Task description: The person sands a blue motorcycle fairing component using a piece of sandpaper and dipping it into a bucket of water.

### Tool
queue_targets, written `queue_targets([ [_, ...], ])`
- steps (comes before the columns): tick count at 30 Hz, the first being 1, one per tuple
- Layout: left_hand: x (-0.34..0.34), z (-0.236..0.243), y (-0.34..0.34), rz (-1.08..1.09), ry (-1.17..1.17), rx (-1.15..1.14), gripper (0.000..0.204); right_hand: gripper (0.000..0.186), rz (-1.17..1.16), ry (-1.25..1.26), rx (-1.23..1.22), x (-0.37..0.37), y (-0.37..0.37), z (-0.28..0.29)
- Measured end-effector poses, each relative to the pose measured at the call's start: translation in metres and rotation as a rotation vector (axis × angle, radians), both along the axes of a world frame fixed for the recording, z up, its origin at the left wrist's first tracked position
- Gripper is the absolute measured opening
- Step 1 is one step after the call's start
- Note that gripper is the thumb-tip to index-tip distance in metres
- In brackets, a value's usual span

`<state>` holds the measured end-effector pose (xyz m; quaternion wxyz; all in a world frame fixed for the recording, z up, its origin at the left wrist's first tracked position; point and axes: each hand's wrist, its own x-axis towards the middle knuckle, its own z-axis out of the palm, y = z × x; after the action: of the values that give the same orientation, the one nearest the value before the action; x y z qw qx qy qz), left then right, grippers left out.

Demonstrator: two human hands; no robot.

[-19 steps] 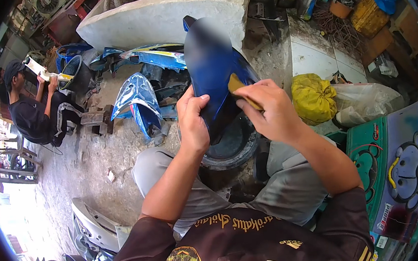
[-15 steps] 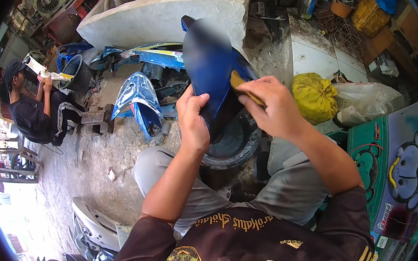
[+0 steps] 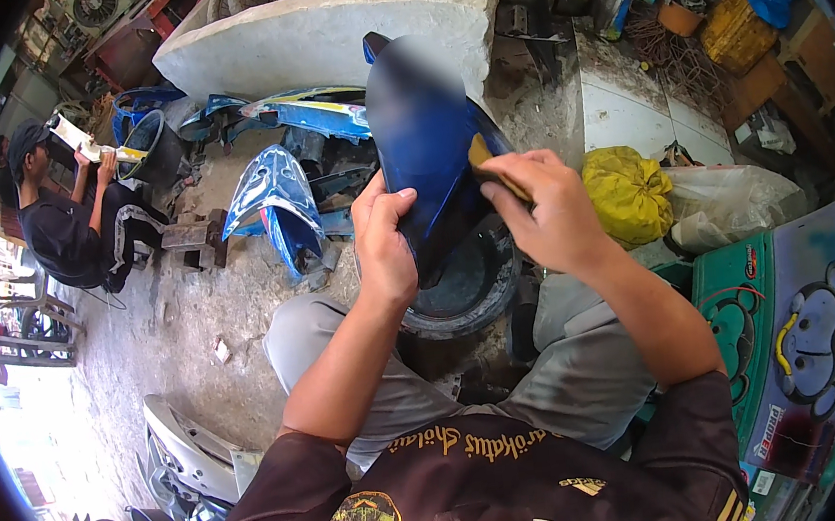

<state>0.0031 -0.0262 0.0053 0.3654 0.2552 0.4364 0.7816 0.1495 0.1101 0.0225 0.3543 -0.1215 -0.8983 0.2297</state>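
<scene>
A glossy dark blue motorcycle fairing panel (image 3: 428, 164) is held up over a dark round basin (image 3: 457, 302) between my knees. My left hand (image 3: 386, 228) grips the panel's lower left edge, thumb on its front face. In my right hand (image 3: 538, 204) is a folded piece of yellowish-brown sandpaper (image 3: 480, 157), pinched between thumb and fingers at the panel's right edge. Whether the sandpaper presses on the panel there I cannot tell. The upper part of the panel is blurred.
Worn blue-and-white fairing pieces (image 3: 276, 199) lie on the floor to the left. Farther left a seated person (image 3: 61, 209) holds a white part beside a dark bucket (image 3: 158, 150). A yellow bag (image 3: 627, 195) and a green-and-purple cabinet panel (image 3: 807, 334) are on the right.
My right hand and the sandpaper have shifted slightly to the right along the panel's edge. My left hand keeps its grip, and the panel has barely moved.
</scene>
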Motion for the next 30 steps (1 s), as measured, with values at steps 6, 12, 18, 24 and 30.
queue_targets([
  [6, -0.001, -0.003, 0.001, 0.005, 0.021, -0.012, 0.048, 0.021, 0.095, -0.033, 0.009, 0.001, -0.006, 0.005],
  [12, -0.001, 0.001, 0.001, 0.008, 0.026, 0.001, 0.049, 0.020, 0.099, 0.013, 0.042, -0.001, -0.003, -0.001],
  [18, 0.000, 0.002, 0.000, 0.008, 0.025, 0.001, 0.049, 0.020, 0.039, -0.015, -0.006, 0.000, 0.001, 0.002],
  [24, -0.002, -0.002, 0.001, 0.006, 0.035, 0.004, 0.050, 0.019, 0.113, 0.028, 0.022, -0.001, -0.005, -0.004],
  [30, 0.000, 0.000, -0.001, 0.020, 0.032, -0.009, 0.050, 0.019, 0.058, 0.001, -0.014, 0.000, -0.003, 0.003],
])
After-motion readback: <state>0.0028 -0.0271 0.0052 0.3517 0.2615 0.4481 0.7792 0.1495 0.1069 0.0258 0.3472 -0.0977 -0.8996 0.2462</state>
